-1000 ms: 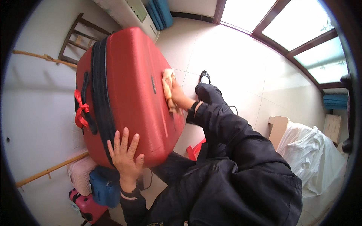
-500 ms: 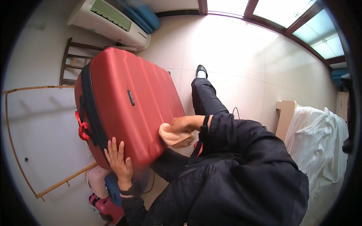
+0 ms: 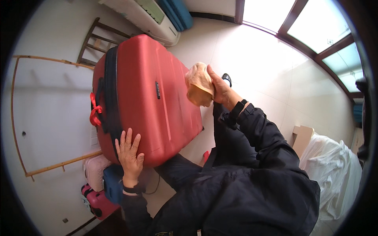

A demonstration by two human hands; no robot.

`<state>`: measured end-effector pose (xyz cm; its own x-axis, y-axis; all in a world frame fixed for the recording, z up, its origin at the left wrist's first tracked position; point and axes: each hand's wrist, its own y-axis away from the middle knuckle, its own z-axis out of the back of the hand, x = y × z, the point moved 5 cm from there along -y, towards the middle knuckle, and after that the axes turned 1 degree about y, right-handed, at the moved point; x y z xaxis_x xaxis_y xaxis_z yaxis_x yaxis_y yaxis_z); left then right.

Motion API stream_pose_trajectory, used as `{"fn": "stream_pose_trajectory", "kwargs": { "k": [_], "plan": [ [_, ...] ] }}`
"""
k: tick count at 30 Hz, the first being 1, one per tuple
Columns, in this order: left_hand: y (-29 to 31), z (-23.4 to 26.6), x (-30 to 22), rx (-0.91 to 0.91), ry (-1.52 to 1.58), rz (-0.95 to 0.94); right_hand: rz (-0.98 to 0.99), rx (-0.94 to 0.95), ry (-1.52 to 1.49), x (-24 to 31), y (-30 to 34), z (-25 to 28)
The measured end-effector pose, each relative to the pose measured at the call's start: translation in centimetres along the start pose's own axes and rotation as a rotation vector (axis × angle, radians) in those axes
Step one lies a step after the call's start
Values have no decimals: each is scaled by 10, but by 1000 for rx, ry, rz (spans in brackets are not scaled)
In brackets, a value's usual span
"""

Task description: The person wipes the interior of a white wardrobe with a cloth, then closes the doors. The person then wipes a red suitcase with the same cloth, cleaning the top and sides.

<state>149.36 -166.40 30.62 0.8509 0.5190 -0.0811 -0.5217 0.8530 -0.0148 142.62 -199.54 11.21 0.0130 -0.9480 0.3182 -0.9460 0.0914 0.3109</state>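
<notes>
A large red hard-shell suitcase [image 3: 141,114] stands before me, with a dark zipper band along its left side. Tied at its black side handle [image 3: 101,94] is a red ribbon [image 3: 95,112]. My left hand [image 3: 130,159] lies flat on the suitcase's near left corner, its fingers stretched out. To the right of the shell, my right hand [image 3: 221,88] is closed on a peach-coloured cloth [image 3: 199,80], which looks bunched and hangs down from the fingers. The cloth appears raised off the shell, close to its right edge.
Smaller pink [image 3: 100,202] and blue [image 3: 113,183] suitcases stand at the lower left. Behind the red suitcase are a wooden ladder-like frame [image 3: 98,41] and a white appliance [image 3: 157,23]. A white sheet [image 3: 330,169] covers something at the right. Glass-paned doors [image 3: 315,23] line the far right.
My right hand has lifted the cloth from the suitcase's near right edge and moved it farther away and rightward. My left hand stays on the near corner. The whole view has shifted slightly.
</notes>
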Motion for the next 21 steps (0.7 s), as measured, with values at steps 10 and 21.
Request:
{"fn": "stream_pose_trajectory", "kwargs": {
  "k": [10,21],
  "plan": [
    [-3,2,-2,0,9,-22,1254,-160,1267,20,-100,-152],
    [-2,-3,4,20,-5,-18,947,-128,1096,-4,-83,-104]
  ]
}}
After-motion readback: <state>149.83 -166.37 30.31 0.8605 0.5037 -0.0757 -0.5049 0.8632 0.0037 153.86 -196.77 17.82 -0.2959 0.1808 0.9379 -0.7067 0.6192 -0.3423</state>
